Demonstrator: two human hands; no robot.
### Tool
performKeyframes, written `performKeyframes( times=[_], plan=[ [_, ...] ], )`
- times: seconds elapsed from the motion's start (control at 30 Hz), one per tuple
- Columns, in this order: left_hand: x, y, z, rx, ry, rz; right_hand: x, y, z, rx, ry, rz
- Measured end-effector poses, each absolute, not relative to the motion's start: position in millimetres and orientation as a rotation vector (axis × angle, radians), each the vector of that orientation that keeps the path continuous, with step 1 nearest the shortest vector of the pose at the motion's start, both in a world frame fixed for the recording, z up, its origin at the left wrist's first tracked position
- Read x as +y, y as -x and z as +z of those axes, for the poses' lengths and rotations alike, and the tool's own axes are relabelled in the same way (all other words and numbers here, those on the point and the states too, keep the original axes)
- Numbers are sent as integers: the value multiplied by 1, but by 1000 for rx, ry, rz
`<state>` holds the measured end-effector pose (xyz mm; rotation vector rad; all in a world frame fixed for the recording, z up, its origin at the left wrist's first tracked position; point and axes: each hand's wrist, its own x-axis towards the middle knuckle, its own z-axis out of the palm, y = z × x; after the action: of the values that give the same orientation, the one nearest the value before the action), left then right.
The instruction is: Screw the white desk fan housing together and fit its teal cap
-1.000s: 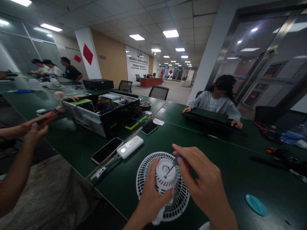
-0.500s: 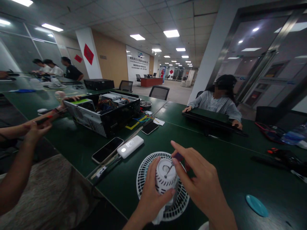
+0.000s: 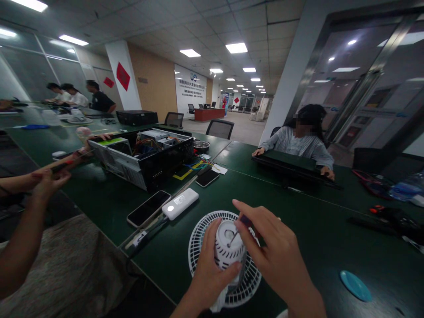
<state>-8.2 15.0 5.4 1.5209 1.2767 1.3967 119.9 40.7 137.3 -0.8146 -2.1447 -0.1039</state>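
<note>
A small white fan (image 3: 195, 252) lies grille-down on the green table, its rounded motor housing (image 3: 227, 254) facing up. My left hand (image 3: 209, 269) wraps around that housing, thumb on the near side and fingers on the far side. In my right hand (image 3: 273, 247) is a screwdriver (image 3: 234, 238), pinched between thumb and fingers. Its thin metal shaft slants down to the left, and the tip meets a spot on top of the housing. Most of the dark handle is hidden behind my fingers.
Left of the fan lie a white power bank (image 3: 180, 204) with a cable and two phones, one a black phone (image 3: 149, 208). Beyond stands an opened computer case (image 3: 149, 154), with another person's hands nearby. A teal disc (image 3: 355, 285) lies right. Across the table, a person holds a dark panel (image 3: 294, 170).
My right hand has shifted slightly, its index finger now lower and a little further left. The screwdriver tip stays at about the same spot; my left hand and the fan look unmoved.
</note>
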Motion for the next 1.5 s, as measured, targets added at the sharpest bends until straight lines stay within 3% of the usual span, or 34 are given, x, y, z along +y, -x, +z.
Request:
performKeyframes(
  times=[0.13, 0.4, 0.63, 0.83, 1.07, 1.27, 1.5],
  plan=[
    [15, 7, 4, 1261, -1489, 1428, 44, -117, 135, -2124, 844, -204],
    [16, 8, 9, 1253, -1508, 1405, 36, -126, 139, -2213, 801, 143],
    [15, 8, 4, 1290, -1496, 1398, 47, -115, 134, -2110, 846, -112],
    [14, 9, 6, 1259, -1511, 1375, 44, -122, 136, -2139, 810, 32],
    [16, 9, 1, 1292, -1520, 1392, 45, -117, 136, -2089, 852, -113],
    [16, 9, 6, 1272, -1555, 1388, 39, -121, 138, -2148, 777, 75],
    [16, 9, 4, 1283, -1531, 1399, 44, -118, 136, -2096, 835, -118]
  ],
)
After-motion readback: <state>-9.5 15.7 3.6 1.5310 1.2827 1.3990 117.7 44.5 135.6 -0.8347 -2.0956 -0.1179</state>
